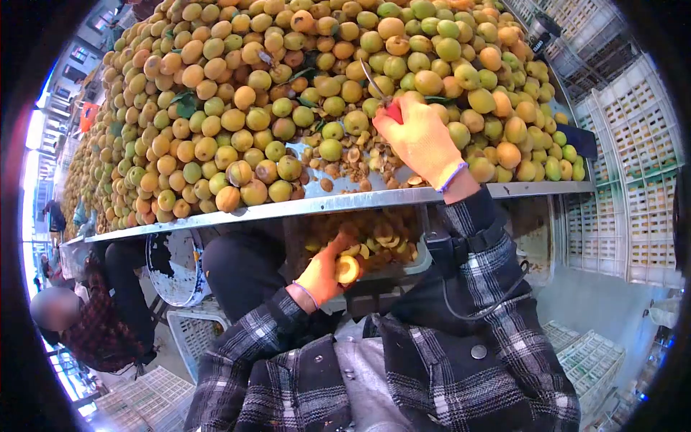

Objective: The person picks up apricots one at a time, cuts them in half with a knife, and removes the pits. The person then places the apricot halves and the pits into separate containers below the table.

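Observation:
My right hand, in an orange glove, is closed on the red handle of a knife whose thin curved blade points up and left over the fruit pile. Below the table's metal edge, my left hand, gloved in orange too, holds a cut fruit half with its yellow flesh facing up. Right behind that hand is a crate of cut fruit pieces. A large heap of yellow-green and orange fruit covers the table. Brown pits and scraps lie near the edge.
White plastic crates are stacked at the right. A dirty white bucket and a crate stand at my left. Another person sits at the far left. A dark flat object lies at the table's right end.

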The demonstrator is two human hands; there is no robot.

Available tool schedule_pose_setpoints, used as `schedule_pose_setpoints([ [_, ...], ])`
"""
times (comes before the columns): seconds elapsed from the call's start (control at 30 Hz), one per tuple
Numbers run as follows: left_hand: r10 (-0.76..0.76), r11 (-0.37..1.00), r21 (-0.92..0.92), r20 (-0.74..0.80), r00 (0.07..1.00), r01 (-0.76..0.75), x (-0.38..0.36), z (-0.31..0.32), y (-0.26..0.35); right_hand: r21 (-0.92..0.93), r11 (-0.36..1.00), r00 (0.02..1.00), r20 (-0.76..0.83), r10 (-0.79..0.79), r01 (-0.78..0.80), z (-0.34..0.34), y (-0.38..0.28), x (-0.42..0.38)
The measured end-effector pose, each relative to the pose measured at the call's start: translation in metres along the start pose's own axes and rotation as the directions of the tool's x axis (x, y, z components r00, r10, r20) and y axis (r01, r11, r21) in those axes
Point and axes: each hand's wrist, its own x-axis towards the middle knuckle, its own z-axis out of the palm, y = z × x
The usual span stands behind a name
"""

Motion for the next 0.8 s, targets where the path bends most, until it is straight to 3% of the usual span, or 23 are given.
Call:
schedule_pose_setpoints([
  [0.03,-0.365,0.771,-0.535,0.072,0.928,0.344,0.005,0.002,-0.004,0.001,1.0,1.0,0.002,0.004,-0.004,-0.002,-0.002,-0.001],
  [0.07,-0.585,0.191,-0.84,0.318,0.746,0.508,0.009,0.003,-0.007,0.061,0.994,0.996,-0.019,0.09,-0.089,-0.003,-0.005,0.0],
  [0.1,-0.327,0.075,-0.851,0.472,0.819,0.52,0.011,-0.006,-0.026,0.122,0.978,0.984,-0.035,0.175,-0.17,-0.006,-0.01,0.0],
  [0.13,-0.332,0.076,-0.852,0.468,0.819,0.518,0.022,-0.002,-0.059,0.129,0.977,0.984,-0.032,0.175,-0.17,-0.007,-0.011,0.001],
  [0.17,-0.293,0.557,-0.749,0.227,0.929,0.359,0.037,0.005,-0.097,0.121,0.981,0.986,-0.056,0.156,-0.149,-0.007,-0.011,0.002],
  [0.2,-0.132,0.892,-0.433,0.029,0.991,0.131,0.048,0.01,-0.114,0.11,0.985,0.987,-0.08,0.139,-0.13,-0.007,-0.011,0.001],
  [0.23,-0.115,0.993,0.012,0.02,0.993,0.115,0.06,0.013,-0.095,0.112,0.985,0.986,-0.093,0.14,-0.13,-0.009,-0.014,0.001],
  [0.27,-0.114,0.993,0.012,0.021,0.993,0.114,0.077,0.013,-0.072,0.11,0.985,0.986,-0.094,0.14,-0.13,-0.011,-0.017,0.001],
  [0.3,-0.03,0.949,0.315,0.0,1.0,0.028,0.095,0.011,-0.048,0.111,0.987,0.985,-0.113,0.132,-0.12,-0.013,-0.02,0.0],
  [0.33,0.057,0.807,0.589,0.006,0.998,-0.05,0.109,0.009,-0.029,0.112,0.988,0.983,-0.131,0.125,-0.111,-0.015,-0.021,-0.001],
  [0.37,0.139,0.582,0.806,0.038,0.99,-0.112,0.115,0.009,-0.02,0.112,0.987,0.983,-0.132,0.126,-0.111,-0.016,-0.021,-0.002],
  [0.6,0.279,0.447,0.886,-0.004,0.96,-0.126,0.079,0.007,-0.048,0.131,0.988,0.973,-0.203,0.111,-0.086,-0.023,-0.01,0.0],
  [0.63,-0.152,0.965,0.196,-0.124,0.981,0.175,0.064,0.005,-0.04,0.135,0.986,0.969,-0.211,0.125,-0.098,-0.025,-0.009,0.002],
  [0.67,-0.487,0.647,-0.607,0.137,0.862,0.462,0.053,0.004,-0.03,0.138,0.987,0.969,-0.219,0.116,-0.087,-0.027,-0.009,0.002],
  [0.73,-0.427,0.756,-0.417,0.269,0.863,0.504,0.036,0.0,0.039,0.081,0.995,0.977,-0.2,0.079,-0.064,-0.033,-0.006,0.002],
  [0.8,-0.353,0.918,-0.051,0.35,0.868,0.394,0.033,-0.01,0.083,0.076,0.991,0.977,-0.177,0.122,-0.11,-0.038,-0.006,0.001],
])
